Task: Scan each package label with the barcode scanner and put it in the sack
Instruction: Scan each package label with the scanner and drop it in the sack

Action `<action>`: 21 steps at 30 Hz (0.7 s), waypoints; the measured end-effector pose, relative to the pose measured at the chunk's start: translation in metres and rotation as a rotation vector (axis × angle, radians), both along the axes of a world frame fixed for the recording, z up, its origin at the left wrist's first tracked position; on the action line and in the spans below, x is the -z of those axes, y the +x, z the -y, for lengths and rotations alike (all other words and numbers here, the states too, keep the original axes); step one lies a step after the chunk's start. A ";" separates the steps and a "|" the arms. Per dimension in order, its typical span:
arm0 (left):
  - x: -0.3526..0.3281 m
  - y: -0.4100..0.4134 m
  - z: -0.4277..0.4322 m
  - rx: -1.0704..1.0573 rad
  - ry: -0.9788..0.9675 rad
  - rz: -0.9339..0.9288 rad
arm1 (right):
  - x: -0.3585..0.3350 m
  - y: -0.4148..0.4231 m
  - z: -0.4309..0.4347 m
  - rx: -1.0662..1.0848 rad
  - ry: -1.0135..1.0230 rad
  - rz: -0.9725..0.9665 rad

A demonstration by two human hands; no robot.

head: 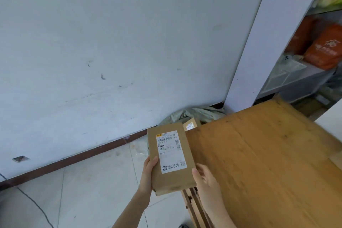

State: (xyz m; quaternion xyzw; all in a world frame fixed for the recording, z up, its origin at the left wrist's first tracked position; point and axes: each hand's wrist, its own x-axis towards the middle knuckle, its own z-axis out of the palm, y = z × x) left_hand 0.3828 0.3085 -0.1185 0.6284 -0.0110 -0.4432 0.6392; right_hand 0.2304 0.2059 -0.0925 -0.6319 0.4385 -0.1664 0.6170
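The package (172, 161) is a flat brown cardboard box with a white shipping label (171, 152) facing up. The label shows a barcode near its top, "K117" in larger print below it, a small square code at the lower right and lines of print too small to read.

Both hands hold the package above the floor (92, 181), just beside the table (268, 163) edge. The left hand (149, 174) grips its left edge with the thumb on top. The right hand (205, 179) holds the lower right corner, thumb against the edge.

Beyond the package, against the wall (111, 42), the grey-green sack (185, 114) stands open with a smaller labelled box (191, 125) in it.
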 end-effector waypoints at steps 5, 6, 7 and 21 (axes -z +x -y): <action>0.005 0.051 0.037 -0.071 -0.010 -0.031 | 0.001 0.054 0.042 -0.059 0.016 -0.005; 0.006 0.063 0.043 -0.076 -0.003 -0.033 | 0.000 0.064 0.048 -0.064 0.016 -0.012; 0.006 0.075 0.051 -0.073 0.005 -0.033 | -0.001 0.075 0.054 -0.065 0.016 -0.022; 0.009 0.262 0.224 0.553 0.162 -0.069 | 0.013 0.240 0.151 0.340 -0.003 -0.168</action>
